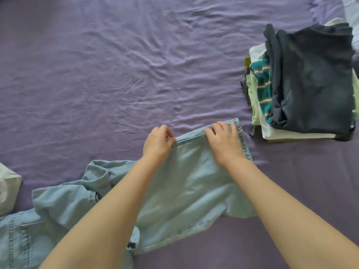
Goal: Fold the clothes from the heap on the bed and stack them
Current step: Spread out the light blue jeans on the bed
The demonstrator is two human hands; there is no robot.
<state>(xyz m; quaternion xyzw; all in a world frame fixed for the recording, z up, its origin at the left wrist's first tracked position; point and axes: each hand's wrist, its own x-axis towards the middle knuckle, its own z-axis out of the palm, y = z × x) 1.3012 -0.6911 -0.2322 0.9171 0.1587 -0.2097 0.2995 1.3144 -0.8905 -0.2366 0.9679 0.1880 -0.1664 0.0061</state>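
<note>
Light blue denim shirt [186, 193] spread on the purple bed sheet [116, 74], near edge. Left hand [158, 142] pinches its far hem; right hand [225, 142] curls its fingers over the same hem beside it. Stack of folded clothes [303, 84] sits well apart, far right, dark navy piece on top.

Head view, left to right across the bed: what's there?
White cloth at the edge → light blue denim shirt with left hand, then right hand on its hem → stack of folded clothes.
</note>
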